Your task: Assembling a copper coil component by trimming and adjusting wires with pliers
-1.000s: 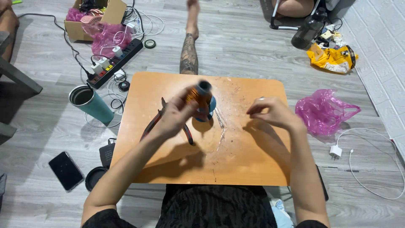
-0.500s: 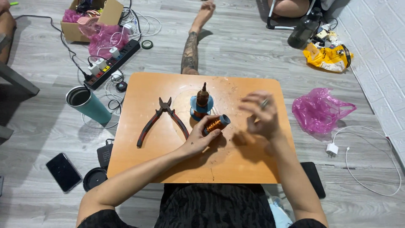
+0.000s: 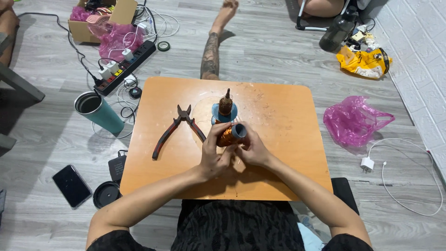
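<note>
A small spool wound with copper wire [image 3: 231, 135], with a grey hollow core, lies tilted between both hands above the middle of a low orange table [image 3: 288, 116]. My left hand [image 3: 213, 155] wraps it from the left and below; my right hand [image 3: 251, 149] touches it from the right. Just behind stands a blue spool with a brown wire-wound top [image 3: 225, 110]. Red-and-black handled pliers [image 3: 175, 130] lie on the table to the left, jaws pointing away.
A teal tumbler [image 3: 98, 111] stands on the floor left of the table, with a phone [image 3: 71, 185], a black lid [image 3: 106, 194] and a power strip [image 3: 124, 66]. A pink bag [image 3: 354, 121] and white charger [image 3: 367, 163] lie right. Another person's leg [image 3: 212, 49] stretches beyond the table.
The copper spool came down from above the blue spool to in front of it. My right hand moved left and now meets the left hand on the spool.
</note>
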